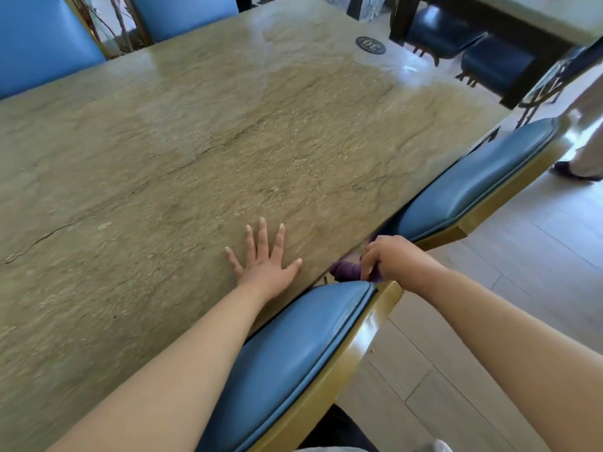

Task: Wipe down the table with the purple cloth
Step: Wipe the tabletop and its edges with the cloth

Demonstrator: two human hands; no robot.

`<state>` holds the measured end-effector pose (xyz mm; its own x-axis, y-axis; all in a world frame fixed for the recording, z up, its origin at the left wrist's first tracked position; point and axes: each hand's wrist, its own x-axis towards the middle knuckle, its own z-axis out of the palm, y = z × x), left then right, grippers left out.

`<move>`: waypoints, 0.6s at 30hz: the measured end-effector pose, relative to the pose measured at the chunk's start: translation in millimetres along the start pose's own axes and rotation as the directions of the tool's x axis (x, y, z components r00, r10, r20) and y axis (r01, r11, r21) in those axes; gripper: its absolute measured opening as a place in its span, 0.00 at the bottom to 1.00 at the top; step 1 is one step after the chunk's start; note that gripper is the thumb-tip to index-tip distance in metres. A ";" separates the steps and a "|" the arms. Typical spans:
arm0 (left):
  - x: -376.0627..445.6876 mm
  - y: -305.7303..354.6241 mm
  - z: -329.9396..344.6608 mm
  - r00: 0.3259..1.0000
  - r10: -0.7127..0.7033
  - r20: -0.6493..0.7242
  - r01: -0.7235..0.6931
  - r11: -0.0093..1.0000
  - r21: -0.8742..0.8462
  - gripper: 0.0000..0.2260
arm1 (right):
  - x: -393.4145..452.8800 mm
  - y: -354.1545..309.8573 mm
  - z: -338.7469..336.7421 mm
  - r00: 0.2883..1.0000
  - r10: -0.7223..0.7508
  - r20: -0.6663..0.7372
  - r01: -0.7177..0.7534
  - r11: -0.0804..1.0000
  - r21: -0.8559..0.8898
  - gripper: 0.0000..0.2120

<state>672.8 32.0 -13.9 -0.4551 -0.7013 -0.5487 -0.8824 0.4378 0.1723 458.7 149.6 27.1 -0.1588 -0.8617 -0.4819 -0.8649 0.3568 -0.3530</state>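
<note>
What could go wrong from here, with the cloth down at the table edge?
The purple cloth is bunched in the right hand, off the table edge between two blue chairs; it could snag on a chair back coming up. Bunched, it may wipe only a narrow strip. The left hand lies flat where wiping would pass.

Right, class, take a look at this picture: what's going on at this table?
A person stands at the edge of a stone-topped table. The left hand lies flat on the tabletop, fingers spread. The right hand grips a bunched purple cloth just off the table's edge, between two blue chairs. The cloth is not on the tabletop at this moment.
</note>
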 end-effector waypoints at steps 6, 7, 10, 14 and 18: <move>0.7 -0.9 -2.4 0.999 0.014 0.037 -0.014 1.000 -0.015 0.35 | 25.4 -16.2 -32.2 0.835 0.098 -0.541 0.041 0.970 0.238 0.24; 0.4 -0.7 -3.2 0.999 0.010 0.044 -0.010 1.000 -0.009 0.35 | 33.3 -12.4 -28.4 0.872 0.147 -0.466 -0.043 0.973 0.226 0.28; 1.3 -0.6 -4.1 0.997 0.015 0.076 -0.015 1.000 -0.011 0.35 | 58.2 -15.2 -15.6 0.958 0.231 -0.173 -0.208 0.968 0.139 0.39; 3.3 -0.4 -7.1 0.997 0.008 0.080 0.001 0.994 -0.113 0.27 | 61.3 -32.8 -9.5 1.000 -0.010 -0.003 0.010 1.000 0.023 0.44; 1.5 -4.6 -6.2 0.999 0.030 0.035 -0.018 0.956 -0.293 0.23 | 34.8 -21.0 12.6 0.946 -0.312 0.084 0.298 0.944 0.143 0.36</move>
<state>675.4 25.4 -10.4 -0.4766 -0.6677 -0.5719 -0.8703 0.2663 0.4144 477.3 116.6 7.7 0.1598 -0.8963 -0.4136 -0.7957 0.1310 -0.5913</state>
